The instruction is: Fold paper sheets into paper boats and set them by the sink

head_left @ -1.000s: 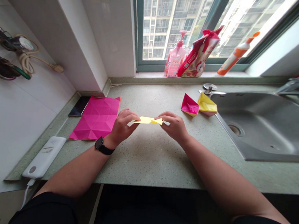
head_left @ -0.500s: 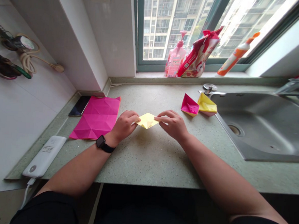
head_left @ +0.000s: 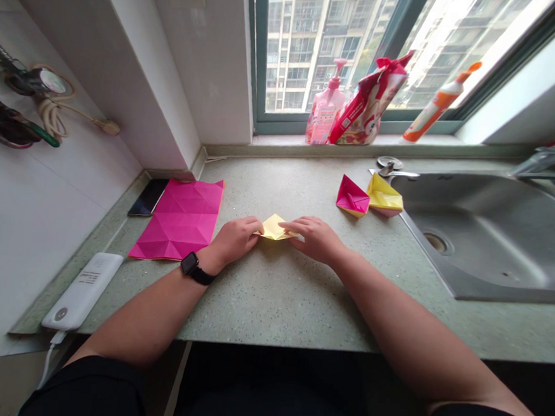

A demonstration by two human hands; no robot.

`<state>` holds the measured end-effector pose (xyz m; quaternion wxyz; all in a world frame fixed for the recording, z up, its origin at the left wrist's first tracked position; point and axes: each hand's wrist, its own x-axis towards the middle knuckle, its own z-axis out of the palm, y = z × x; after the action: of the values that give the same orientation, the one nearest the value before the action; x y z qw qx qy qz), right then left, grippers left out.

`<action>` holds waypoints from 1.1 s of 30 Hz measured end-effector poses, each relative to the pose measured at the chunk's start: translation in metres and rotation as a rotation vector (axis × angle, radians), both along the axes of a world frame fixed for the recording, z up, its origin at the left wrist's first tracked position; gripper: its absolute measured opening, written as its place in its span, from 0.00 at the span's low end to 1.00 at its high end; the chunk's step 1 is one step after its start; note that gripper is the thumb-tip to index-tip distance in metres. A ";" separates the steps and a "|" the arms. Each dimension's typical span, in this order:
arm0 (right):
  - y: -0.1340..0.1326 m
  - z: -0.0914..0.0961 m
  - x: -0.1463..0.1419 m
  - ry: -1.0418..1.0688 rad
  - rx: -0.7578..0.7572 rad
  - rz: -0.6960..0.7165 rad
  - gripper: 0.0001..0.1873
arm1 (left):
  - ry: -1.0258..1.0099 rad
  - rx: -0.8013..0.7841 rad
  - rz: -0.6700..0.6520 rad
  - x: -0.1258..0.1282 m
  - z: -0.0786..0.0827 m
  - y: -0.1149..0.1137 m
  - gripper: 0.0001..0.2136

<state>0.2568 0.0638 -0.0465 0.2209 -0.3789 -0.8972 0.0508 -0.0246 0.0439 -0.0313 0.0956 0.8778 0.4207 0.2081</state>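
A small piece of folded yellow paper (head_left: 273,227) is between my hands, low over the middle of the counter. My left hand (head_left: 237,238) pinches its left corner. The fingers of my right hand (head_left: 316,237) close on its right side and partly cover it. Beyond my right hand stand two folded paper boats, one pink (head_left: 352,197) and one yellow (head_left: 385,194), side by side near the sink. To the left of my left hand lies a sheet of creased pink paper (head_left: 182,217), spread flat.
A phone (head_left: 148,197) lies by the pink sheet, and a white power bank (head_left: 82,291) with a cable is at the left edge. The steel sink (head_left: 498,236) is on the right. A pump bottle (head_left: 325,113), a red bag (head_left: 372,107) and an orange-capped bottle (head_left: 434,111) stand along the windowsill.
Both hands have come slightly nearer and lower with the yellow paper, which now tilts and shows a flatter lower edge. My right fingers reach further over it.
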 end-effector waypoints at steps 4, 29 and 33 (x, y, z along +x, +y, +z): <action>-0.003 -0.002 -0.003 -0.031 -0.020 -0.024 0.26 | -0.026 0.019 0.017 0.002 0.001 -0.004 0.13; -0.008 0.010 -0.002 0.020 -0.051 0.023 0.12 | -0.258 -0.011 -0.002 0.008 0.003 -0.011 0.05; -0.008 0.012 -0.004 0.024 -0.087 0.026 0.15 | -0.279 -0.046 0.034 0.009 0.001 -0.011 0.06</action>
<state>0.2527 0.0556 -0.0348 0.2143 -0.3760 -0.8962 0.0971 -0.0154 0.0329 -0.0304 0.1696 0.8308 0.4228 0.3198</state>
